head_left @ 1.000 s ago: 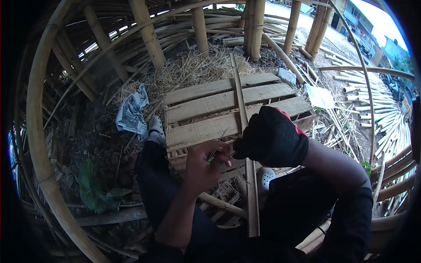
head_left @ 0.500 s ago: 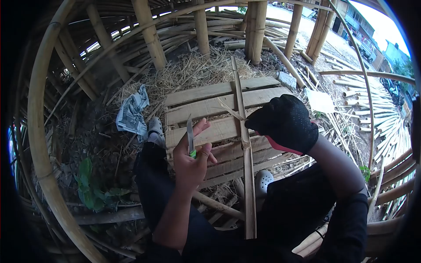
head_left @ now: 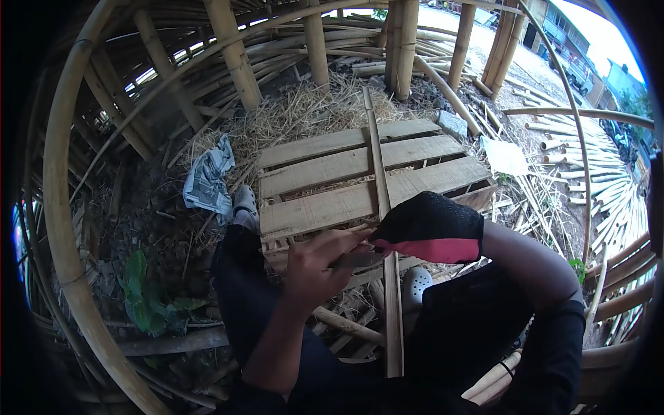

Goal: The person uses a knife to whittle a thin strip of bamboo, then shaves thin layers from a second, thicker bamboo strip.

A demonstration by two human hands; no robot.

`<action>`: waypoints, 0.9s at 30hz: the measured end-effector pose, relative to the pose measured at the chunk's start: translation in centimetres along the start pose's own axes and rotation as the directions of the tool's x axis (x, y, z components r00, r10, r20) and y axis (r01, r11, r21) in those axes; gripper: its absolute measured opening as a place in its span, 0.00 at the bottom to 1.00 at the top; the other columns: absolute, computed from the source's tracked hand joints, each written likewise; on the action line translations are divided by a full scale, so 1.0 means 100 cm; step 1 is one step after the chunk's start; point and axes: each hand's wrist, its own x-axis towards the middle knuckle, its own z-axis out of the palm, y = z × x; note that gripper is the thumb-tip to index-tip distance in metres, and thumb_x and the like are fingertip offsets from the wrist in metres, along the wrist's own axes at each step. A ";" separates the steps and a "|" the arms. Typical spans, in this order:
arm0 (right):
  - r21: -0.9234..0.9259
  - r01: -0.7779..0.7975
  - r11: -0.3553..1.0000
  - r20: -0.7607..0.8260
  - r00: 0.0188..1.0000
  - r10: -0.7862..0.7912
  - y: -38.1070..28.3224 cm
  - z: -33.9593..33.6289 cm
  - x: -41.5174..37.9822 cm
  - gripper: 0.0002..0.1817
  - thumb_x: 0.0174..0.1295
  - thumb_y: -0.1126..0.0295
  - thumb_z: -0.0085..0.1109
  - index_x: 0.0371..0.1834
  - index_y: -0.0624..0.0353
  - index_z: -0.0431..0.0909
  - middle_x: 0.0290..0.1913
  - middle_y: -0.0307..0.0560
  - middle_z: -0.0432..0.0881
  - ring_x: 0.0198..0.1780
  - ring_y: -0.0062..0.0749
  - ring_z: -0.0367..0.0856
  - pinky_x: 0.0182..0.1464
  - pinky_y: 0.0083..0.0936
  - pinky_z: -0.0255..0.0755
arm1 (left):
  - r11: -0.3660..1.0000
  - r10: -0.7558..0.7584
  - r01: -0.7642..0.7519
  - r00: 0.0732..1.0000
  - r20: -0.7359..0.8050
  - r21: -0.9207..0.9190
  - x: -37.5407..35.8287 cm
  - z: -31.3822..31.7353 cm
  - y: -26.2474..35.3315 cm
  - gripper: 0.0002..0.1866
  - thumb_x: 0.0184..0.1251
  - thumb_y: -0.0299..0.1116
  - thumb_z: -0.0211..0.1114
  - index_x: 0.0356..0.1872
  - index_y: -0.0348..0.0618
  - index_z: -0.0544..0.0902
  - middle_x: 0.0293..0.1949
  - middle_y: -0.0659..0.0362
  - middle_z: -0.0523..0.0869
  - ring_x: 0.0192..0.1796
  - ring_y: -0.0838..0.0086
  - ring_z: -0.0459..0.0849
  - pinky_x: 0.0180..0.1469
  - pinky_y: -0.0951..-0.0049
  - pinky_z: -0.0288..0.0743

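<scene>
A long split bamboo strip lies across the slatted wooden pallet and runs down between my legs. My bare left hand is closed on a knife, whose blade points right, toward my other hand. In a black and red glove, my right hand is closed over the strip near the pallet's front part. Its fingertips meet those of my left hand, and what they pinch is hidden.
Crumpled newspaper lies left of the pallet, near my shoe. Upright bamboo poles stand behind. A curved bamboo pole rises at the left. Cut bamboo pieces lie at the right, past a white sheet.
My left hand has moved right with the knife, which has tilted from upright to level. My gloved right hand has come down and slightly left, and the two hands now meet.
</scene>
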 end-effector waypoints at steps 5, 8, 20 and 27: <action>-0.104 0.146 0.984 -0.006 0.989 -0.148 0.003 0.007 0.005 0.13 0.68 0.64 0.61 0.47 0.61 0.85 0.39 0.56 0.86 0.42 0.48 0.86 0.45 0.37 0.80 | 0.980 -0.198 0.200 0.970 0.143 0.002 -0.001 -0.003 0.018 0.06 0.60 0.24 0.67 0.38 0.39 0.86 0.29 0.55 0.86 0.30 0.67 0.89 0.31 0.71 0.80; -0.198 0.313 0.929 -0.004 0.948 -0.320 0.015 0.016 0.008 0.14 0.67 0.68 0.59 0.52 0.64 0.81 0.39 0.56 0.85 0.41 0.48 0.86 0.43 0.36 0.80 | 0.975 -0.205 0.214 0.970 0.130 -0.057 -0.004 0.003 0.015 0.02 0.60 0.24 0.65 0.34 0.39 0.83 0.25 0.55 0.83 0.25 0.70 0.85 0.29 0.71 0.76; 0.336 -0.279 0.899 0.116 0.960 0.255 0.007 0.021 0.011 0.17 0.74 0.60 0.52 0.51 0.62 0.81 0.31 0.40 0.82 0.32 0.27 0.81 0.41 0.28 0.77 | 0.848 -0.438 0.456 0.890 0.127 -0.270 -0.010 0.015 0.007 0.18 0.77 0.40 0.58 0.27 0.39 0.78 0.20 0.65 0.76 0.23 0.86 0.71 0.22 0.78 0.61; 0.473 -0.267 0.840 -0.501 0.702 0.506 -0.017 0.020 0.022 0.12 0.71 0.66 0.62 0.50 0.62 0.84 0.36 0.48 0.83 0.38 0.29 0.81 0.44 0.27 0.76 | 0.294 -0.711 0.702 0.614 0.342 -0.649 -0.004 0.010 0.013 0.17 0.80 0.42 0.56 0.31 0.43 0.78 0.20 0.68 0.72 0.19 0.88 0.64 0.19 0.83 0.54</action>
